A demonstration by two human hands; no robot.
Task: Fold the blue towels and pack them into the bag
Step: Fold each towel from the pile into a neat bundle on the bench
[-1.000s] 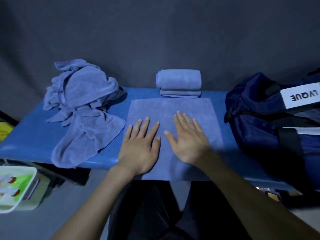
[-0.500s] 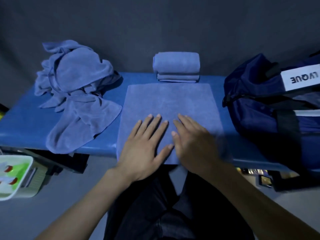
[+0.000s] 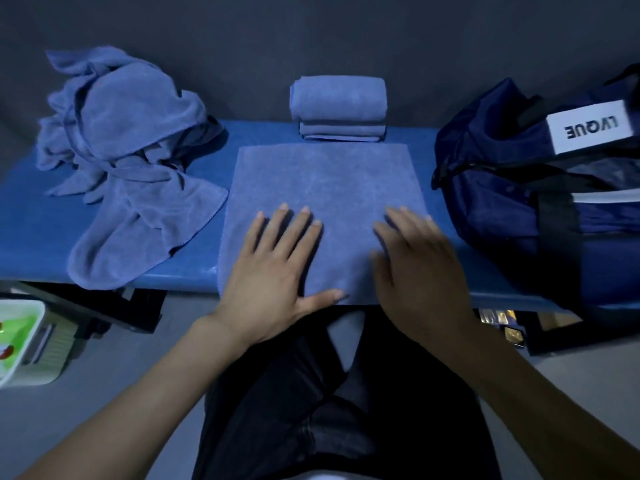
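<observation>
1. A green-and-white container (image 3: 20,344) sits low at the far left, below the table edge.
2. A heap of unfolded blue towels (image 3: 128,161) lies on the left part of the blue table (image 3: 31,237), one end drooping over the near edge.
3. The left hand (image 3: 273,271) rests palm down on the flat towel (image 3: 325,181), fingers straight and slightly spread, thumb out along the towel's near edge.
4. The flat towel lies spread at the table's middle; just behind it stands a stack of folded towels (image 3: 338,110).
5. The right hand (image 3: 419,268), somewhat blurred, lies flat on the towel's right side, fingers straight and close together.
6. The navy bag (image 3: 519,209), with a white "LVQUE" label, sits on the table's right end.
</observation>
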